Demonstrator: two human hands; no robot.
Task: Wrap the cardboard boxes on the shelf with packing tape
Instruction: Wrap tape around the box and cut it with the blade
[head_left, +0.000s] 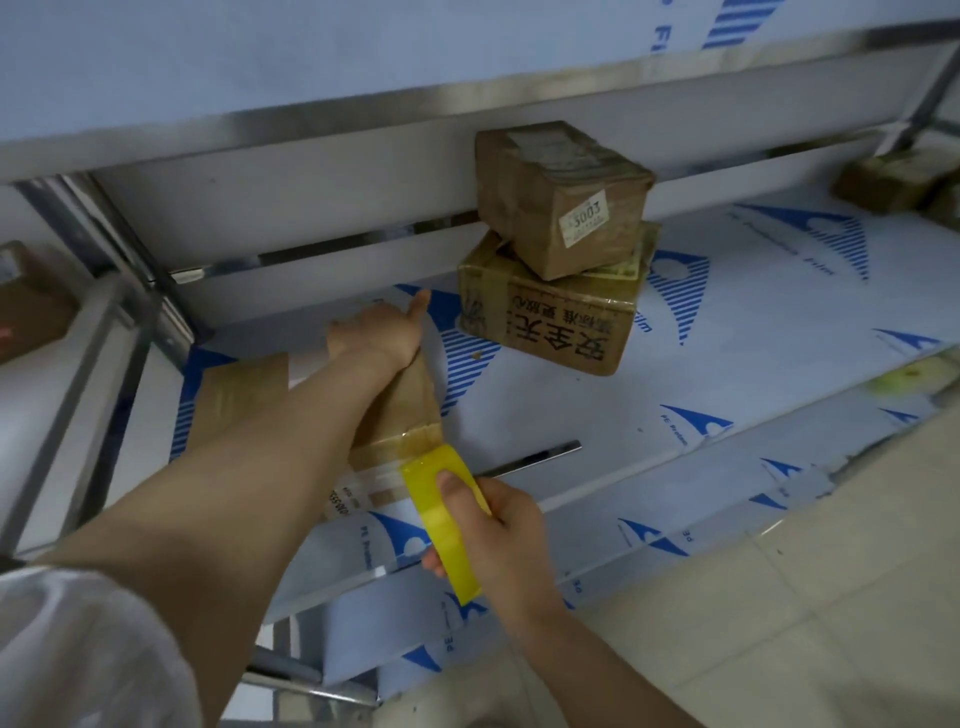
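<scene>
While the right hand (498, 535) grips the yellow tape roll (441, 519), the left hand (376, 330) rests on the far end of the cardboard box (410, 410).
Shelf (571, 405): steel frame, white panels under glossy film printed with blue logos; beige tiled floor (779, 597) at lower right; box lies at the shelf's front edge, a clear tape strip (387, 467) stretched from roll to its near end; left thumb extended, fingers hidden, so its grip cannot be told; forearm covers part of the box; behind, a creased upper box (561, 197) labelled "3003" sits askew on a lower box (550, 322) printed with black characters; blurred side boxes (893, 176) are cut off.
</scene>
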